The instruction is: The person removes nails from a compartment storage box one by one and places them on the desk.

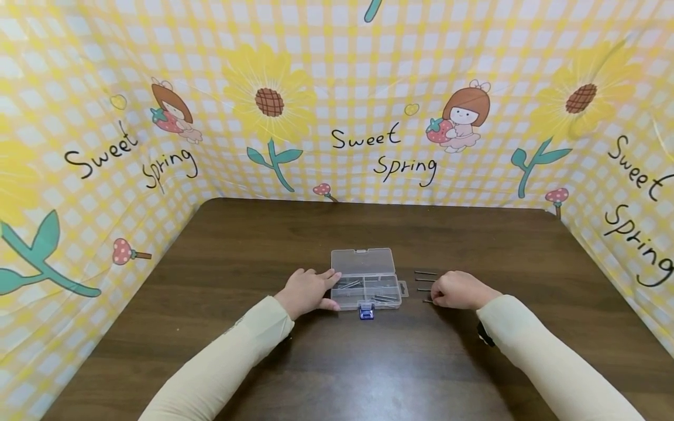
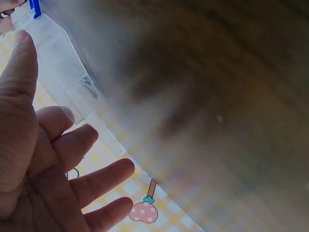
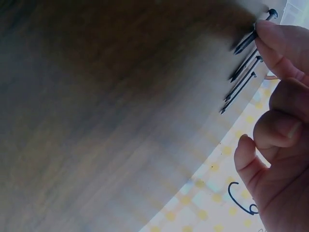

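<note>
A clear plastic compartment box (image 1: 347,306) lies on the table with its lid (image 1: 363,262) folded back and a blue latch (image 1: 367,313) at the front. Several nails (image 1: 387,299) lie inside it. My left hand (image 1: 305,291) touches the box's left end, thumb by the front corner and fingers spread along the side. To the right of the box, my right hand (image 1: 461,290) pinches a nail (image 3: 245,43) between thumb and forefinger, low over the table. Beyond it, three more nails (image 1: 425,273) lie in a row, partly covered by that hand in the head view.
The brown wooden table (image 1: 253,234) runs back to a yellow checked cloth (image 1: 337,105) that hangs along the rear and both sides. A clear hanging tab (image 1: 403,289) sticks out from the box's right end.
</note>
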Action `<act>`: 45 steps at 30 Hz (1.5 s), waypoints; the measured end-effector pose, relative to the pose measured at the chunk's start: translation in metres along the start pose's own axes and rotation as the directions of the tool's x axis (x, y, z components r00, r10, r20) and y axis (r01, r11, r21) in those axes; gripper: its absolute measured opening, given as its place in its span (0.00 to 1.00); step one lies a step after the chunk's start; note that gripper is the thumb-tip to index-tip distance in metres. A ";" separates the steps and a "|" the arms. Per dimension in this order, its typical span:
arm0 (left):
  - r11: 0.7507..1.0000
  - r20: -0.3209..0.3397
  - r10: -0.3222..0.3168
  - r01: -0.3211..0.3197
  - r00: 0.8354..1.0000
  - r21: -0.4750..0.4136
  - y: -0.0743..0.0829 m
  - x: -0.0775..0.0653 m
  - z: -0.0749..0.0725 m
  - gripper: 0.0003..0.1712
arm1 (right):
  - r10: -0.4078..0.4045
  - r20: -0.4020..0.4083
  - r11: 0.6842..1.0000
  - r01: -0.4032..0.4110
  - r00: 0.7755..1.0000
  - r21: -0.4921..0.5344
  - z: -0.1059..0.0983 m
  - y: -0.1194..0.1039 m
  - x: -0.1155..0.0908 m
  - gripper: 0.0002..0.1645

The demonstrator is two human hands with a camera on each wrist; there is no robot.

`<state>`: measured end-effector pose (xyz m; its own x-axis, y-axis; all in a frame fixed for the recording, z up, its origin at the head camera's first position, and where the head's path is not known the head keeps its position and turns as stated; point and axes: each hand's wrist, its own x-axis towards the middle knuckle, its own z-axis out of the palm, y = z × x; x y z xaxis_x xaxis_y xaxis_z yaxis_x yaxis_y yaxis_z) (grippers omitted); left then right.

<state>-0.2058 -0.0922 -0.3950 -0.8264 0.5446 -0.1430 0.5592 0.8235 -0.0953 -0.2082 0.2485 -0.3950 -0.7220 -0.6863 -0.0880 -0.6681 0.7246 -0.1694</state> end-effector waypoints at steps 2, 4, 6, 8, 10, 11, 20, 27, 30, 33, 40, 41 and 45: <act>1.000 -0.003 0.003 -0.003 1.000 -0.004 0.000 0.000 0.001 0.45 | 0.004 0.002 1.000 -0.004 1.000 -0.001 0.001 0.000 0.000 0.11; 1.000 -0.006 0.003 -0.003 1.000 -0.010 0.001 -0.001 0.001 0.45 | 0.002 -0.009 1.000 -0.002 1.000 -0.008 0.001 -0.001 -0.001 0.11; 1.000 -0.002 0.003 -0.003 1.000 -0.007 0.001 -0.002 0.002 0.45 | -0.001 -0.018 1.000 0.001 1.000 -0.009 0.001 -0.002 -0.001 0.10; 1.000 0.000 0.002 -0.002 1.000 -0.008 0.001 -0.003 0.002 0.45 | -0.003 -0.030 1.000 0.003 1.000 -0.015 0.002 -0.002 0.000 0.09; 1.000 0.002 0.002 -0.002 1.000 -0.003 0.002 -0.003 0.002 0.45 | 0.001 -0.037 1.000 -0.002 0.999 -0.022 0.002 -0.003 0.000 0.09; 1.000 0.001 0.001 -0.001 1.000 -0.001 0.002 -0.002 0.002 0.45 | 0.004 -0.036 1.000 -0.005 0.999 -0.023 0.002 -0.003 0.000 0.08; 1.000 0.004 -0.005 0.005 1.000 -0.005 0.001 0.001 0.002 0.45 | 0.029 -0.011 0.999 -0.029 1.000 -0.022 0.000 -0.001 0.003 0.07; 1.000 0.013 -0.006 0.007 1.000 -0.012 0.002 0.000 0.000 0.45 | 0.021 -0.001 0.999 -0.021 1.000 -0.025 -0.007 -0.002 0.006 0.04; 1.000 0.013 -0.009 0.009 1.000 -0.017 0.002 0.000 -0.001 0.45 | 0.014 0.001 1.000 -0.014 1.000 -0.004 -0.011 -0.004 0.009 0.02; 1.000 0.014 -0.007 0.007 1.000 -0.023 0.002 0.000 0.000 0.45 | 0.014 0.002 0.999 -0.014 1.000 0.030 -0.014 -0.006 0.014 0.01; 1.000 0.011 -0.003 0.003 1.000 -0.021 0.001 0.001 -0.002 0.45 | -0.019 -0.027 0.998 0.020 0.999 0.067 -0.020 -0.018 0.030 0.03; 1.000 0.016 -0.003 0.003 1.000 -0.016 0.001 0.001 -0.002 0.46 | -0.029 -0.032 0.997 0.031 0.999 0.064 -0.020 -0.020 0.034 0.04; 1.000 0.019 -0.004 0.004 1.000 -0.007 0.001 0.002 -0.001 0.46 | -0.062 -0.027 0.996 0.064 0.998 0.068 -0.022 -0.031 0.046 0.07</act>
<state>-0.2069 -0.0905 -0.3939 -0.8270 0.5385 -0.1616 0.5556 0.8266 -0.0894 -0.2246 0.1957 -0.3723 -0.6839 -0.7279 -0.0506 -0.6990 0.6734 -0.2407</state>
